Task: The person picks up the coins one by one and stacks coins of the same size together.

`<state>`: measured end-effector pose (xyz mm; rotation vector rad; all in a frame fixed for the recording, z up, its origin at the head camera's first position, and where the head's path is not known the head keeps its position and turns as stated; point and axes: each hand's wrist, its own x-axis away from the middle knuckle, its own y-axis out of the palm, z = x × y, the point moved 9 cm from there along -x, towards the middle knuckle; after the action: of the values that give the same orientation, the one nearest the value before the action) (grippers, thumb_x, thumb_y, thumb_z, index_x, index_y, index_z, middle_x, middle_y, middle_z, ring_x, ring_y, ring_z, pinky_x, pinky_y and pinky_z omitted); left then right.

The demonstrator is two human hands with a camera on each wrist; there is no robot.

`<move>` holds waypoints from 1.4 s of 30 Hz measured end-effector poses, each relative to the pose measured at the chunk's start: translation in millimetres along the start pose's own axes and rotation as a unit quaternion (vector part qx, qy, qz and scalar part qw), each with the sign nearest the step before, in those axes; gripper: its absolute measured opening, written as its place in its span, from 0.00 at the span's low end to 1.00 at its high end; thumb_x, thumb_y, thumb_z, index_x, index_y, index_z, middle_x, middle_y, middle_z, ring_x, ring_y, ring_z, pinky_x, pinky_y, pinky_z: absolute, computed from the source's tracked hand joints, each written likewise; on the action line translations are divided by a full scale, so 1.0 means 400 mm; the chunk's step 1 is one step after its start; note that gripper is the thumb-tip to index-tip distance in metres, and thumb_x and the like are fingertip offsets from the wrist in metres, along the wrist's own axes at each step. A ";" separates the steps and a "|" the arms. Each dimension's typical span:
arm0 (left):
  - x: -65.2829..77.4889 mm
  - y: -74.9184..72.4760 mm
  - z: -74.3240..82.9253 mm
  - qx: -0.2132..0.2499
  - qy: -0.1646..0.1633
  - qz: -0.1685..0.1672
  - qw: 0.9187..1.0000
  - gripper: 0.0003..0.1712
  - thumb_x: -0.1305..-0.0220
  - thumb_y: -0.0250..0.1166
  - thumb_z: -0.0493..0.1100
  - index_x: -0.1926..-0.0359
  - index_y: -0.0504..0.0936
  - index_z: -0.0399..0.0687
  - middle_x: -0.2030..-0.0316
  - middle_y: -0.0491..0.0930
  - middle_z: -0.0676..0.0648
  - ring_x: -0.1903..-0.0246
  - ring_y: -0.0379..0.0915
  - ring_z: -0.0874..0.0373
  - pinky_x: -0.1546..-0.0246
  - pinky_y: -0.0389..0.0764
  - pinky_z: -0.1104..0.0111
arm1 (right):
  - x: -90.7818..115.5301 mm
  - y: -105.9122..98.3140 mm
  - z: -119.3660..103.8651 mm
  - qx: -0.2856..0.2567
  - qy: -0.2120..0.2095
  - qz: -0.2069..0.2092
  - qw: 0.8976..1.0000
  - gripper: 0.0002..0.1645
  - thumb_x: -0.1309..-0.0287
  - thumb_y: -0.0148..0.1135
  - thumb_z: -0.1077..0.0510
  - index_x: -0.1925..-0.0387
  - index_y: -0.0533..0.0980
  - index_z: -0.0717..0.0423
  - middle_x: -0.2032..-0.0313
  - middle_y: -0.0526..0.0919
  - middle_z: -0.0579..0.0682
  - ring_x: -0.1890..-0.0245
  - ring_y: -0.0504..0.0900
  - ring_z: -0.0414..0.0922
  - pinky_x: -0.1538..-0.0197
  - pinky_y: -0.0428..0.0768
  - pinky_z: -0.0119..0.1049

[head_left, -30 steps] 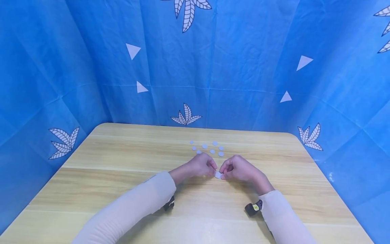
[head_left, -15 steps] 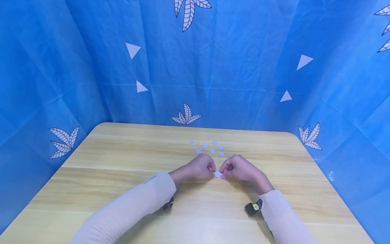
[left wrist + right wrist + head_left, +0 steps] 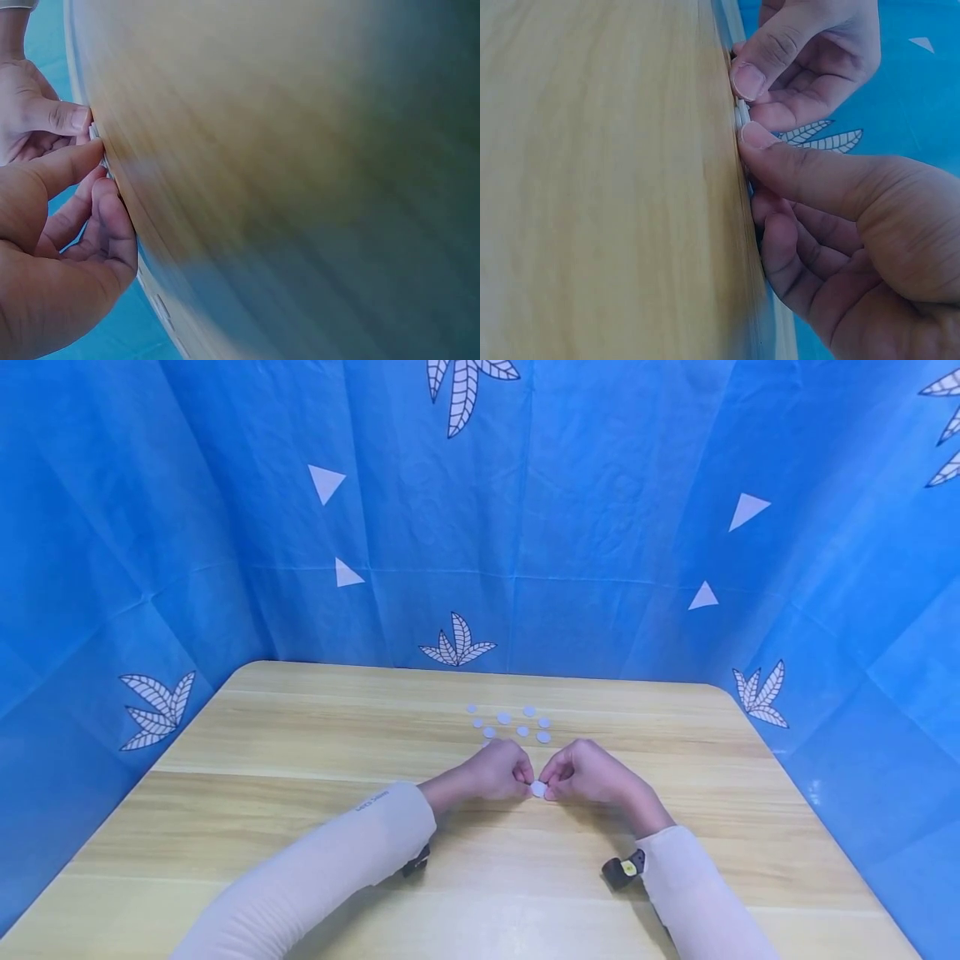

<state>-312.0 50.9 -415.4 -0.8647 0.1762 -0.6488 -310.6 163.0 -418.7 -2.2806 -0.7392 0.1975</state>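
Near the middle of the table, a small white disc [image 3: 538,789] sits between my two hands in the head view. My left hand [image 3: 498,770] pinches its left side with curled fingers, while the thumb and fingers of my right hand [image 3: 592,772] grip the right side. Seen edge-on in the right wrist view, the white piece [image 3: 742,112] appears to have more than one layer, low at the tabletop. The left wrist view shows only a sliver of the disc [image 3: 94,130] between the thumbs; the fingers hide most of it.
Several loose white discs of differing sizes, among them a larger one [image 3: 503,718] and one at the right [image 3: 543,737], lie just beyond the hands. Blue patterned cloth [image 3: 600,527] hangs behind and beside the wooden table [image 3: 300,727].
The left fingers have shifted slightly at the disc's edge, and the disc has moved a tiny bit right over the last half second. The right hand and the loose discs stay in place.
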 end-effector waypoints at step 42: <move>-0.010 -0.037 -0.025 0.052 0.003 0.013 0.999 0.05 0.39 0.72 0.33 0.62 0.87 0.43 0.70 0.83 0.53 0.66 0.78 0.61 0.61 0.81 0.71 | -0.001 0.004 -0.008 -0.003 -0.022 -0.006 1.000 0.09 0.49 0.80 0.60 0.66 0.87 0.55 0.73 0.87 0.43 0.70 0.84 0.41 0.64 0.83 0.32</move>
<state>-325.9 40.0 -411.1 -0.7599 0.1576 -0.6305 -309.0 159.9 -417.3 -2.2836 -0.7761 0.2417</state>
